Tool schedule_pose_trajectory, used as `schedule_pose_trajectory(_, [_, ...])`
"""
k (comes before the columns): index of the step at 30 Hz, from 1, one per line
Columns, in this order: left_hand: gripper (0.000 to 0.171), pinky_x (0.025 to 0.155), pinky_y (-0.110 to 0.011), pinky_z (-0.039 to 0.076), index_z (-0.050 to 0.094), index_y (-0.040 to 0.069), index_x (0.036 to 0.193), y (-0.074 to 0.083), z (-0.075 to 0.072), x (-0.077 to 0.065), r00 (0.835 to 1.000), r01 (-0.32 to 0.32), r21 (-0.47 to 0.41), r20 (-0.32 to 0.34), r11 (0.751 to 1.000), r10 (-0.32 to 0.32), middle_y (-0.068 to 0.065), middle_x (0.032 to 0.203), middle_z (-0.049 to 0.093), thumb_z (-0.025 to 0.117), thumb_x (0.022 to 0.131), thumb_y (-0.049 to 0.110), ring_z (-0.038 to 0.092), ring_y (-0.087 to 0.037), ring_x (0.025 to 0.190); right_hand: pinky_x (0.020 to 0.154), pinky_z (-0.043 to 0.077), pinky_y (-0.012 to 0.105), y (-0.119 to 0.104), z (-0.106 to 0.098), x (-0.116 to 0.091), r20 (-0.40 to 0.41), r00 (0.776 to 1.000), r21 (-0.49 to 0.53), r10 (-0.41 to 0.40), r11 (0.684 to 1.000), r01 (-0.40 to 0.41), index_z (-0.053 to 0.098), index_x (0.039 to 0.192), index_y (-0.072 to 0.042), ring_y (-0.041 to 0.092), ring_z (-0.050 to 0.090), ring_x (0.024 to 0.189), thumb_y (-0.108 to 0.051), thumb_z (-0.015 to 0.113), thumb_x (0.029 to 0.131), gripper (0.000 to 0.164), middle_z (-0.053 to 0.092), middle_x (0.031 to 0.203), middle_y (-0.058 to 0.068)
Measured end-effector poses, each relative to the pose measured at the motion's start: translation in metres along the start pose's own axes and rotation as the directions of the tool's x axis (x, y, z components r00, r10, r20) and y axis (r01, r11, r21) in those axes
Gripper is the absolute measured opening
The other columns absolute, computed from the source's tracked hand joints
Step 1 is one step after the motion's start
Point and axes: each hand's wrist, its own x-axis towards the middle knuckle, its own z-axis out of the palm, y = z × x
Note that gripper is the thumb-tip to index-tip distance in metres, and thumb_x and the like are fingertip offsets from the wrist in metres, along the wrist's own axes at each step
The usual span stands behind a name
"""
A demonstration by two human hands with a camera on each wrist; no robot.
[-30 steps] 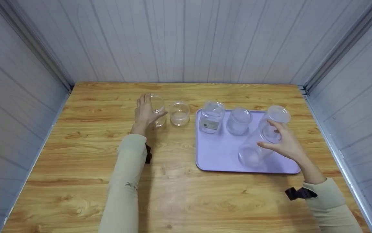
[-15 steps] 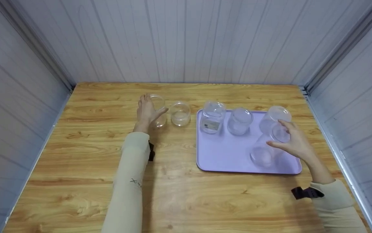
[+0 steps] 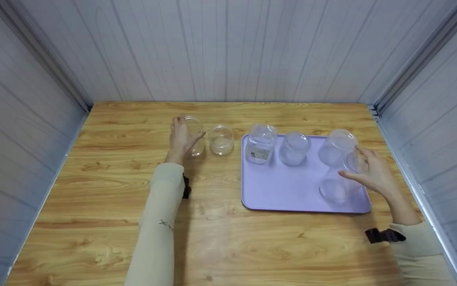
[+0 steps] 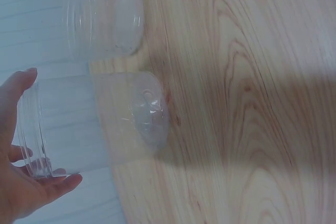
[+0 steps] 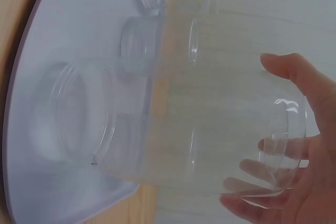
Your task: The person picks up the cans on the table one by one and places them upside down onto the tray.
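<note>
My left hand (image 3: pixel 180 138) grips the rim of a tall clear plastic jar (image 4: pixel 79 124), which stands mouth up on the wooden table. Beside it is a shorter clear jar (image 3: pixel 221 140), also mouth up. On the right, my right hand (image 3: pixel 374 174) holds a large clear jar (image 5: pixel 210 108) by its base end. This jar is upside down, its threaded mouth at the front right of the lilac tray (image 3: pixel 276 194); whether it touches the tray I cannot tell. Fingers show through its wall in the right wrist view.
Along the tray's back stand a jar with a label (image 3: pixel 259 145), a smaller jar (image 3: pixel 294 149) and another clear jar (image 3: pixel 334 149) close to the held one. White panel walls (image 3: pixel 228 51) border the table's back and sides.
My right hand has carried its jar rightward across the tray, toward the right edge. My left hand stays at the tall jar's rim, almost unmoved. The other jars stay put.
</note>
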Motion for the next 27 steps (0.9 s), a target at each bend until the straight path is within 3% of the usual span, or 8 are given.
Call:
schedule_pose_trajectory(12, [0.090,0.088,-0.040,0.042,0.021,-0.005,0.136,0.001,-0.007,-0.005,1.000,0.013,-0.021,-0.004,1.000,-0.014,-0.026,0.133,0.023,0.066,0.075,0.043,0.030,-0.037,0.121,0.083,0.029,0.067,0.010,-0.003,0.004,-0.003,1.000,-0.013,0.017,1.000,-0.017,0.027,0.131,0.012,0.055,0.029,0.110,-0.044,0.072,0.068,0.095,0.029,0.125,0.039])
schedule_pose_trajectory(27, [0.087,0.089,-0.040,0.042,0.027,-0.007,0.133,0.004,-0.012,-0.012,0.999,-0.034,-0.048,-0.031,0.998,0.032,-0.024,0.130,0.027,0.065,0.074,0.044,0.031,-0.037,0.120,0.084,0.026,0.066,0.024,-0.001,0.009,-0.035,0.999,-0.049,0.001,0.999,-0.003,0.030,0.128,0.014,0.055,0.029,0.110,-0.044,0.074,0.066,0.096,0.033,0.122,0.040])
